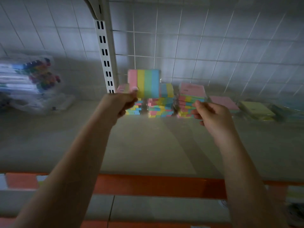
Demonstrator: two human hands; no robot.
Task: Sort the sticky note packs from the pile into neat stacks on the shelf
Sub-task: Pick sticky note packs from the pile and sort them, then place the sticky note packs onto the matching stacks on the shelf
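Sticky note pack (144,83) light, stiff, slick wrap; left hand (122,102) pinches lower corner; right hand (212,114) curled against right stack (191,101), grip unclear.

The pale shelf (148,142) carries sticky-note stacks (161,107) and bagged markers (37,83).

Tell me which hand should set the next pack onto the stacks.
Left, probably. The left hand already holds the four-colour striped pack upright, directly above the leftmost stack. The right hand is at the right stack, fingers against its side; blur hides whether it holds a pack.
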